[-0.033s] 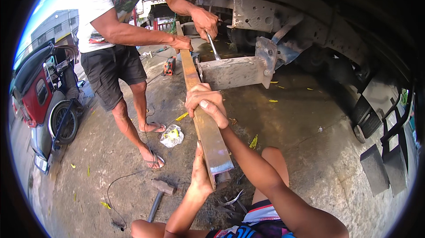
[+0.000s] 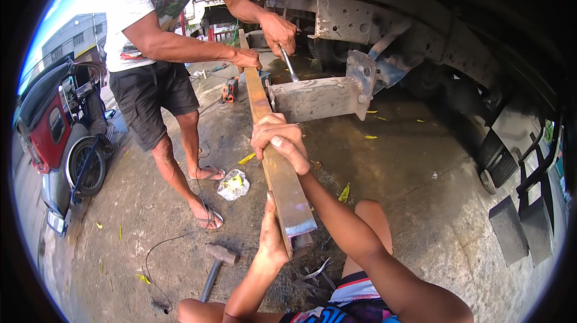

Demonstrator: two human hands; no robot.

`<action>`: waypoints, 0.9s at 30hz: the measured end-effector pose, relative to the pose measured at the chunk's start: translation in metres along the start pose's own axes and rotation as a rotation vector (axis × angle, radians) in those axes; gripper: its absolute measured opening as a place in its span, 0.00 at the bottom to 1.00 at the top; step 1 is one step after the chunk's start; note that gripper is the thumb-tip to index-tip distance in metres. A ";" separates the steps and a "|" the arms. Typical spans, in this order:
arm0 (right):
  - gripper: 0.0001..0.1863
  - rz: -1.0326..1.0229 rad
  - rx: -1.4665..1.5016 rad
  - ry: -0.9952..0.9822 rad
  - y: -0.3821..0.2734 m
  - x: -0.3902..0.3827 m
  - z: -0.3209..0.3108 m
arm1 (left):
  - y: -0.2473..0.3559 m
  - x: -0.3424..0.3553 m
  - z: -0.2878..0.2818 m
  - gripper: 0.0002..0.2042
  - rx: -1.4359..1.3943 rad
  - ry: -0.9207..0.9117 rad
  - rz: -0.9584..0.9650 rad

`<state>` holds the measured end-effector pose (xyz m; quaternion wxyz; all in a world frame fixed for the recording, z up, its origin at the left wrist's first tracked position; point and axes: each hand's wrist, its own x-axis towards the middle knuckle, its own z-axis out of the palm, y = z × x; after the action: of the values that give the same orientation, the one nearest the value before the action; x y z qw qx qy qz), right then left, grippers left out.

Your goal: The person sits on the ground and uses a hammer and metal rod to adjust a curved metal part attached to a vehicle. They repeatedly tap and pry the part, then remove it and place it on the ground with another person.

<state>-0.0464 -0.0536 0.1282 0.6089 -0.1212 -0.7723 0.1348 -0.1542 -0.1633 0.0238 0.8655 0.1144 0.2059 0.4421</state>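
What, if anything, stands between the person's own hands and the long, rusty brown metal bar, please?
Nothing visible does: the right hand wraps over the metal bar, and the left hand lies directly against its left side near the closer end, though its fingers are mostly hidden.

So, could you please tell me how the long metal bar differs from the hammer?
The long metal bar is gripped by the right hand; the hammer lies on the ground with no hand on it. The bar is much longer than the hammer. The bar is one straight length, rusty brown in places; the hammer has a blocky head set across a dark handle. Both look worn.
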 end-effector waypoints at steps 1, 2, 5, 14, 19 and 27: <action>0.24 -0.001 -0.002 0.003 0.001 0.001 -0.001 | 0.001 0.001 0.001 0.18 -0.006 0.068 -0.039; 0.24 -0.017 -0.002 -0.004 0.002 0.002 -0.001 | 0.002 0.001 0.001 0.18 -0.012 -0.005 -0.002; 0.23 -0.006 0.005 0.002 0.006 0.007 -0.003 | 0.005 0.005 0.002 0.17 -0.042 -0.036 0.000; 0.22 -0.008 0.030 0.044 0.003 0.007 -0.002 | 0.006 0.005 -0.010 0.16 -0.003 -0.010 -0.039; 0.21 -0.009 0.026 0.040 0.003 0.007 -0.003 | 0.006 0.005 -0.015 0.16 0.008 -0.017 -0.036; 0.21 0.001 0.027 0.051 0.002 0.007 -0.002 | 0.007 0.005 -0.015 0.16 0.004 -0.034 -0.045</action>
<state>-0.0458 -0.0494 0.1341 0.6297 -0.1169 -0.7547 0.1423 -0.1634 -0.1554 0.0119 0.8783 0.1192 0.1947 0.4202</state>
